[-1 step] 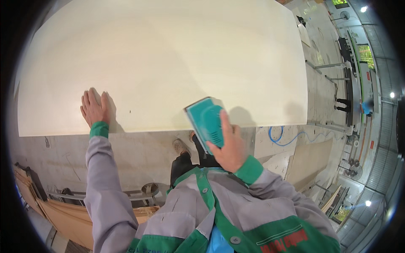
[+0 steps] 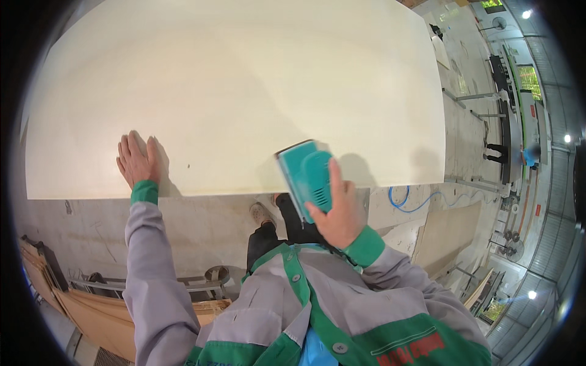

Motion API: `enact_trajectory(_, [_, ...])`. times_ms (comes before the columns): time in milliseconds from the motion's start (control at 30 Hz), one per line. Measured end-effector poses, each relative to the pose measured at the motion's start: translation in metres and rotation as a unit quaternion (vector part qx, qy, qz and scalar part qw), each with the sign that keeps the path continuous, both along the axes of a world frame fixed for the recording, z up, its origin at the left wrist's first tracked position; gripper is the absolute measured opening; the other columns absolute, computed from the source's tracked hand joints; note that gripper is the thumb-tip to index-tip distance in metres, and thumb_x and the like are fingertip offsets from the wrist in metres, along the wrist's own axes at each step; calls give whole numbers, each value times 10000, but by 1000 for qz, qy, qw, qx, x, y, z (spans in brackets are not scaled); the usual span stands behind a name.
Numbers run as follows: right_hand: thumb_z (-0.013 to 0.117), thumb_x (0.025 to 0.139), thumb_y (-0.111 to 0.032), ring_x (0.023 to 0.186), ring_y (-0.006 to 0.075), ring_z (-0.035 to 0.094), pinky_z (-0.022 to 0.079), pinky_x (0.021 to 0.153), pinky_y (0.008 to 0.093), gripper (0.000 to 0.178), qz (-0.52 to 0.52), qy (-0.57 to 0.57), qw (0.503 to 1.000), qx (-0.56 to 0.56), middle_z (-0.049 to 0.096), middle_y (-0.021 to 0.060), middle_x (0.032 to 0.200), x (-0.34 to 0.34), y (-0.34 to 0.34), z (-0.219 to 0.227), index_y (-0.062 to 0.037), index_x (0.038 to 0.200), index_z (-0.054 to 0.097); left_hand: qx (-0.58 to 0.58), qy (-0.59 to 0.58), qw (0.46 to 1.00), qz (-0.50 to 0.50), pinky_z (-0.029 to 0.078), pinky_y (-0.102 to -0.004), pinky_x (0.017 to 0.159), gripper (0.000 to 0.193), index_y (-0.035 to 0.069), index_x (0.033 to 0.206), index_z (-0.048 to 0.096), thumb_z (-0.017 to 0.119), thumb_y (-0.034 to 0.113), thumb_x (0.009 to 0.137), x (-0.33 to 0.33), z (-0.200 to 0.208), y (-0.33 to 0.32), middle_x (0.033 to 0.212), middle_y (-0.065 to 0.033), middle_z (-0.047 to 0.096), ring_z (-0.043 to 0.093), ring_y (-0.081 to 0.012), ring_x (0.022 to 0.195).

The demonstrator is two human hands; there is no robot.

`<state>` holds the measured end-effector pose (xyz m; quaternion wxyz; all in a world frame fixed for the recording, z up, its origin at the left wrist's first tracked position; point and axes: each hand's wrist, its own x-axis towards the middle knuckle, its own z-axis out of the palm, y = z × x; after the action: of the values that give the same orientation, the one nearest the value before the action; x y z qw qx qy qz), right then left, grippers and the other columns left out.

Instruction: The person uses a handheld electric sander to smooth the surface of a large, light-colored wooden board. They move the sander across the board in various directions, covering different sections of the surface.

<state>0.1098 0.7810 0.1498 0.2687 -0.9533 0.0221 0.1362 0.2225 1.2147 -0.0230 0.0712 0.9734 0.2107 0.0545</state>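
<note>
A large cream-white panel (image 2: 244, 79) stretches in front of me, with a small dark speck (image 2: 188, 166) near its front edge. Flat on its left part lies my left hand (image 2: 138, 160), open, fingers pointing away from me. My right hand (image 2: 342, 210) grips a teal sander (image 2: 308, 177), a flat rectangular block with slots in its body and a dark far edge. The sander lies across the panel's front edge, right of the middle, its near end sticking out over the floor. Its underside is hidden.
Stacked brown boards (image 2: 97, 317) and a metal frame (image 2: 183, 285) stand behind me on the left. A blue hose (image 2: 415, 204) loops over the floor at right. Farther right, a person (image 2: 530, 155) is by a dark-topped table (image 2: 508, 140). My shoes (image 2: 261, 213) show below the panel.
My right hand and the sander have shifted slightly to the right. My left hand stays at almost the same spot on the panel.
</note>
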Motion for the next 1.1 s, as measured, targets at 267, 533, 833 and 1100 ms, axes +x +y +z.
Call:
enact_trajectory(267, [779, 894, -312, 1075, 557, 626, 536, 938, 563, 1051, -45, -83, 994, -47, 550, 376, 1277, 230, -29, -31, -167, 1680, 96, 25, 44, 999, 12, 150, -521, 1287, 705, 88, 1596, 401, 529, 488, 1030, 2, 2, 0, 1682, -172, 339, 252, -342, 1582])
enact_trajectory(533, [786, 857, -523, 1273, 442, 622, 493, 1087, 456, 1079, -15, -161, 979, -125, 654, 267, 1365, 532, -41, -48, -27, 1630, 220, 1, 17, 1000, -21, 161, -535, 1282, 711, 40, 1588, 390, 571, 415, 1011, 7, 7, 3, 1667, -197, 346, 265, -359, 1573])
enact_trajectory(833, [653, 905, -542, 1446, 440, 468, 380, 1194, 466, 1044, -41, -185, 942, -276, 444, 330, 1569, 773, -62, -70, 32, 1639, 182, -9, 11, 999, -29, 198, -572, 1268, 746, 9, 1565, 410, 599, 411, 965, 3, 13, 8, 1639, -227, 375, 307, -415, 1545])
enact_trajectory(1100, [710, 824, -689, 1414, 397, 524, 416, 1176, 448, 1081, -10, -211, 956, -202, 507, 267, 1549, 803, -58, -88, -17, 1597, 361, -24, 19, 999, -21, 178, -566, 1276, 755, 19, 1569, 412, 602, 427, 963, -3, 12, 11, 1637, -242, 369, 293, -420, 1549])
